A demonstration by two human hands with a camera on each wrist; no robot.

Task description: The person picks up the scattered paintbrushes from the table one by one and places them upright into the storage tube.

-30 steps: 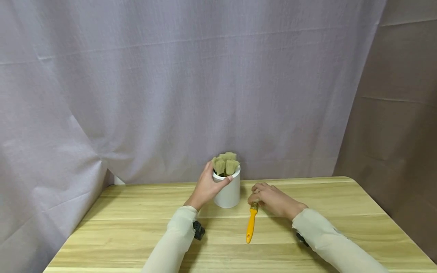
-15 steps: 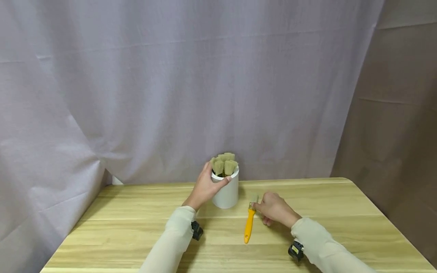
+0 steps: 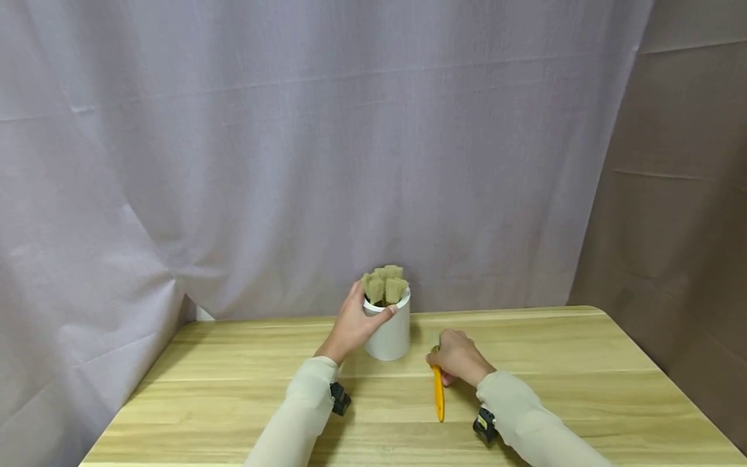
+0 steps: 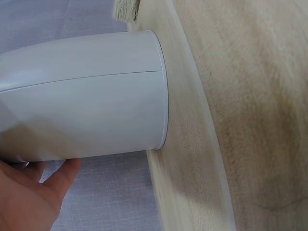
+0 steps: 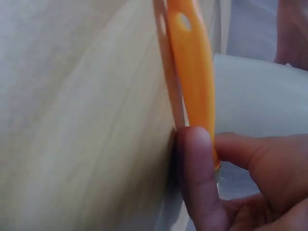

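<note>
L hand [image 3: 353, 322] grips white holder [image 3: 390, 327]; R hand [image 3: 456, 357] pinches orange brush [image 3: 438, 391] near ferrule. Best: steady holder, lift brush clear of worktop [image 3: 233, 389], handle down.

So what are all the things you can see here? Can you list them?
Cup: one, white, standing at the back middle of the table.
Brushes in the cup: several, tan bristles pointing up; exact count unclear.
Paintbrush: one, orange handle, on the table right of the cup, bristle end hidden by the right hand.
Table: one, light wood.
Curtain: pale grey-purple, behind the table.
Wall: brown, at the right.
Left hand: fingers around the cup near its rim.
Right hand: fingers pinching the paintbrush.
</note>
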